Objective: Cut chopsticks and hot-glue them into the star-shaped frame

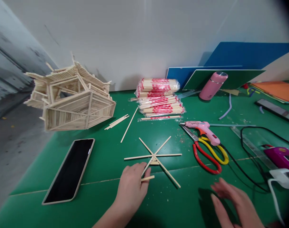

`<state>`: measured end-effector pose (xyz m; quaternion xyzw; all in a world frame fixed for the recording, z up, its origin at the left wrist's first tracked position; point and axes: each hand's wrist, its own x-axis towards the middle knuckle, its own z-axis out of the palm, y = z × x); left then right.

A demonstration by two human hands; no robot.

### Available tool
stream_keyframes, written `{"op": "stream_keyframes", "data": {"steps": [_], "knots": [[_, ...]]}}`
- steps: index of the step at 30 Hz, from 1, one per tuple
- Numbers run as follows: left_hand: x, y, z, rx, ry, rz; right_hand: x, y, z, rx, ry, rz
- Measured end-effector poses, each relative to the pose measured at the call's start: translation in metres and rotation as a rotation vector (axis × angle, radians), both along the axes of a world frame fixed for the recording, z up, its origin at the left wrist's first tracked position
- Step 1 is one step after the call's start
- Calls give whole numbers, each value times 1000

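Note:
Crossed wooden sticks (167, 155) form a six-armed star on the green table, with short sticks laid in rungs between two of the lower arms. Closed around the lower left arm of the star is my left hand (133, 182). A short stick (148, 178) pokes out from between its thumb and fingers. My right hand (232, 202) hovers at the lower right, fingers apart and holding nothing, below the red and yellow handled scissors (207, 158). The pink glue gun (203, 128) lies just above the scissors.
A stick-built model (78, 101) stands at the back left, above a phone (70, 171). Wrapped chopstick packs (160, 101) and a pink bottle (213, 85) are at the back. Loose sticks (117, 122), black cables and a purple device (280, 158) also lie around.

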<state>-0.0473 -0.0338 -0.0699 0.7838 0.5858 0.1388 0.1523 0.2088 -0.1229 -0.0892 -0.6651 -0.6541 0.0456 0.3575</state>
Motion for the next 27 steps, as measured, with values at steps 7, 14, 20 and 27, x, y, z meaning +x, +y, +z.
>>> {"op": "stream_keyframes", "data": {"steps": [7, 14, 20, 27], "knots": [[-7, -3, 19, -149, 115, 7, -51, 66, 24, -86, 155, 223], [-2, -5, 13, -158, 154, -15, -67, 105, 20, -76, 266, 259], [-3, -7, 8, -43, 107, -44, -61, 111, 23, -147, 662, 133], [-10, 13, 13, 74, 237, -90, -51, 118, 47, -207, 918, 245]]}}
